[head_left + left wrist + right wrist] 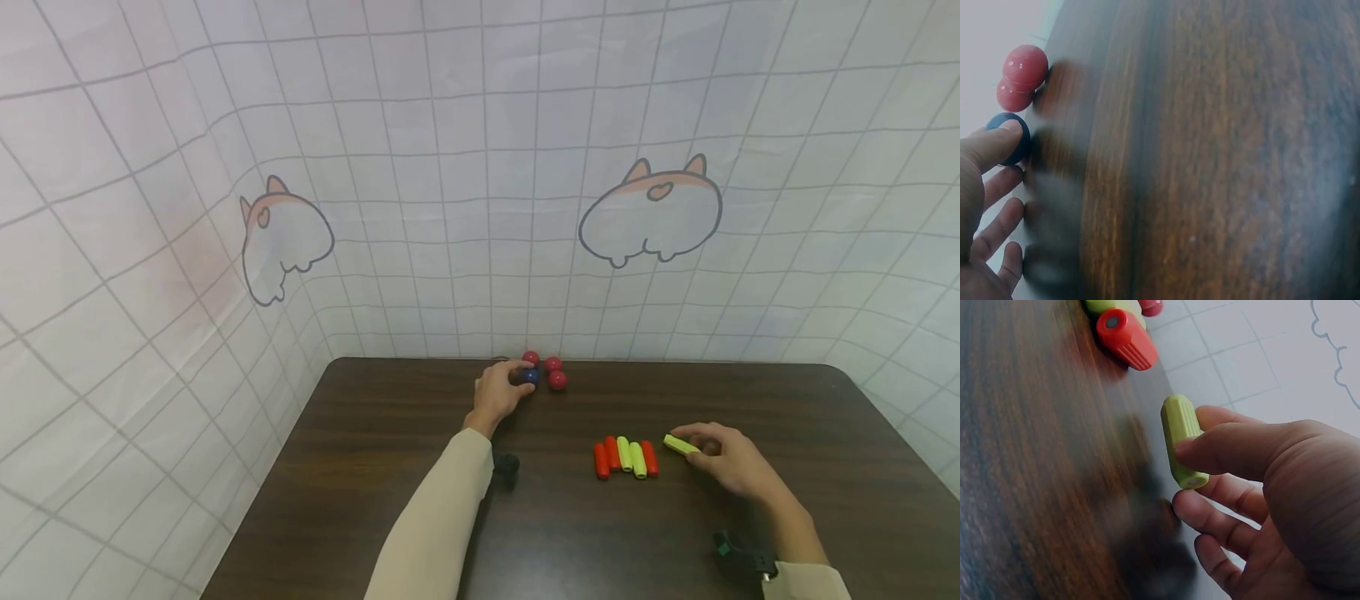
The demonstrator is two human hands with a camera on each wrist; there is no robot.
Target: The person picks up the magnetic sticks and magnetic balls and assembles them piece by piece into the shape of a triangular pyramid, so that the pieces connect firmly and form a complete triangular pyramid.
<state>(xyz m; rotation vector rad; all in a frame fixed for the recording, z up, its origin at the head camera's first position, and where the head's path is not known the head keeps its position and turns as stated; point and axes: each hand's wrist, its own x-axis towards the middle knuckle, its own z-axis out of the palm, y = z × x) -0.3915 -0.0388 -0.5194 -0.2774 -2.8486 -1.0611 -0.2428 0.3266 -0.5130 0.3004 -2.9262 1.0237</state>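
At the far edge of the table my left hand (498,392) pinches a blue ball (530,377) between thumb and fingers. The thumb lies across the blue ball (1017,140) in the left wrist view. Three red balls (557,380) sit beside and behind it. My right hand (731,458) grips a yellow-green ribbed stick (681,445) between thumb and index finger. In the right wrist view, the yellow-green stick (1180,425) is tilted, with its end showing a small grey disc.
A row of red sticks (602,461) and yellow-green sticks (637,460) lies left of my right hand. The dark wooden table (375,467) meets a white gridded curtain (450,208) at its back edge. Dark wrist devices (507,468) sit at both sleeves.
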